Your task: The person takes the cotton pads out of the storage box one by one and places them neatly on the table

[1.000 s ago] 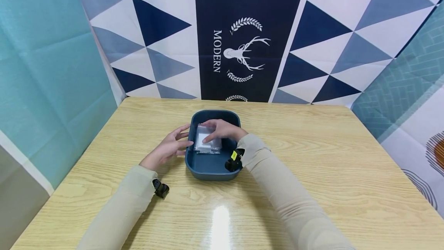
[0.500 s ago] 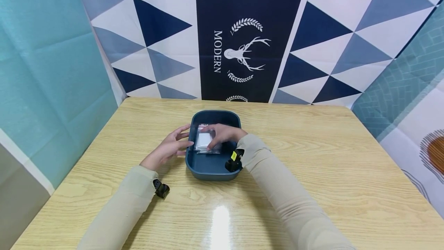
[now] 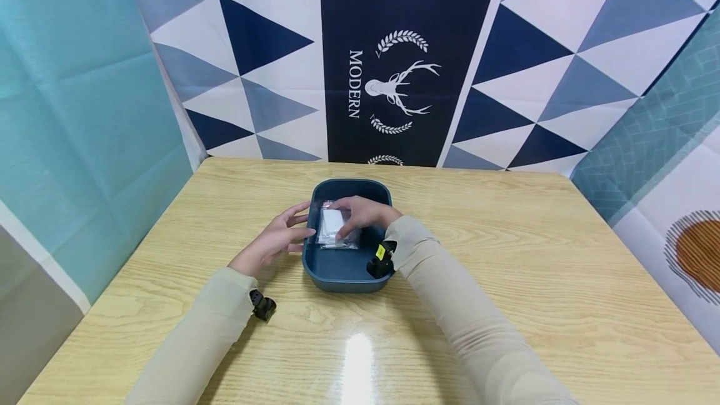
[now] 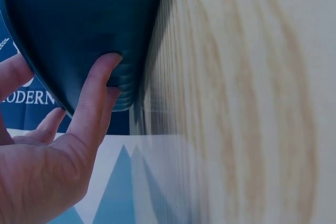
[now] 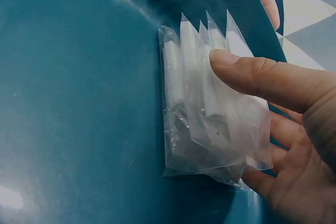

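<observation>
A dark blue plastic bin [image 3: 337,265] stands on the wooden table. Inside lies a row of several small clear plastic bags [image 3: 332,224] with white contents; in the right wrist view the bags [image 5: 199,103] lean against one another. My right hand [image 3: 362,212] reaches into the bin and holds the bags, thumb [image 5: 252,72] on the front one and the other fingers around behind and below the edge. At the bin's left wall, my left hand [image 3: 272,239] holds the side, thumb over the rim and fingers [image 4: 97,85] against the outer wall.
The wooden table [image 3: 506,267] extends around the bin. A patterned cloth [image 3: 388,80] hangs behind its far edge, with a teal cloth [image 3: 84,111] on the left. Each wrist carries a small black camera [image 3: 262,305].
My right thumb and fingers have shifted slightly over the bags, uncovering more of the white part. The left hand and the bin stay in place.
</observation>
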### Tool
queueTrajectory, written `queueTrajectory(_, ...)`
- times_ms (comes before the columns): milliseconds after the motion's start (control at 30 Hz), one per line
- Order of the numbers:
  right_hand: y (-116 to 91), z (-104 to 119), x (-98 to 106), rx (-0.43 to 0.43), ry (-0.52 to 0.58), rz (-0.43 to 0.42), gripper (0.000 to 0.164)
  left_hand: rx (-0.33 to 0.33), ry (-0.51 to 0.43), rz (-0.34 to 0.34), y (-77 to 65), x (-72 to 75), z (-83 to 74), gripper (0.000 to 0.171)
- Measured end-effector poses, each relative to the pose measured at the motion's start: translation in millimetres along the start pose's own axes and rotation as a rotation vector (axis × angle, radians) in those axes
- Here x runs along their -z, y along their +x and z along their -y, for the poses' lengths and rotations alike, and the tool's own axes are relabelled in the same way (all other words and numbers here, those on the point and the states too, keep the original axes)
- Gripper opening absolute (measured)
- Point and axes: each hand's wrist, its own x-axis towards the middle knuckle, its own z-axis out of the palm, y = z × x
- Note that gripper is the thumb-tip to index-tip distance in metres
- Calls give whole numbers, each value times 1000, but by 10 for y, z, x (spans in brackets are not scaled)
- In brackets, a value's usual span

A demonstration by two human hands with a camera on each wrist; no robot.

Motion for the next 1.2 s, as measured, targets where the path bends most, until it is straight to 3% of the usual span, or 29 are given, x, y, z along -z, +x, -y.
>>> queueTrajectory(667,-136,142,129,35,15,-113,65,6,-7,-20,13,-20,7,68)
queueTrajectory(1200,-457,114,252,164,99,-262,71,4,-6,-24,1,-34,-8,69)
